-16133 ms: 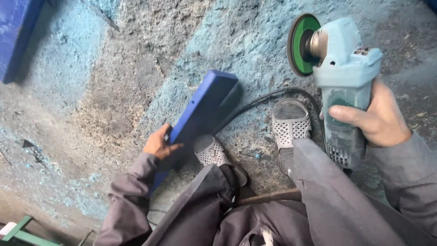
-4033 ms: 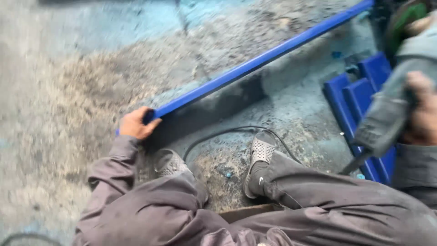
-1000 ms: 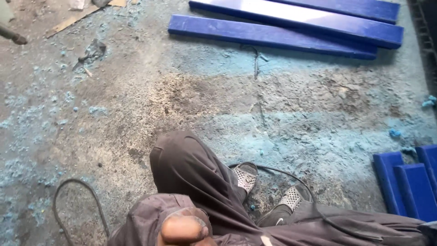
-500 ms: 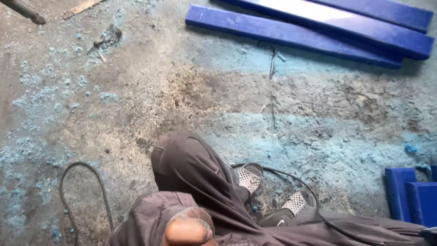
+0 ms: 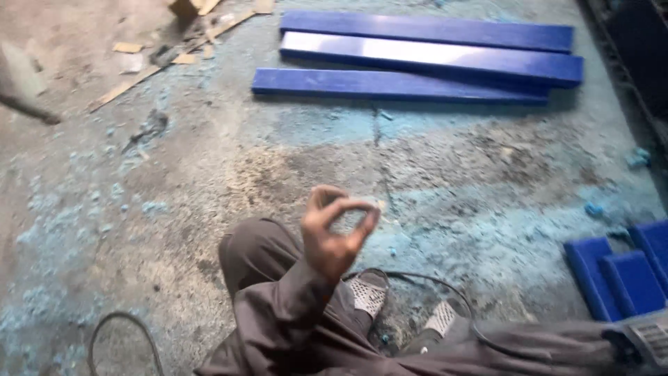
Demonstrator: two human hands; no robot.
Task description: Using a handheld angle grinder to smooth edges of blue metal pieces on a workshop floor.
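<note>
Above the bent knee, near the middle of the view, the left hand is raised off the floor, its fingers curled so thumb and forefinger meet in a ring; whether anything small sits between them cannot be told. At the lower right corner the grey body of an angle grinder shows past a grey sleeve; the right hand is out of view. A black power cord loops by the two mesh shoes. Three long blue bars lie side by side on the dusty floor well beyond the hand, and shorter blue blocks are stacked at the right edge. Wood scraps lie at the upper left.
</note>
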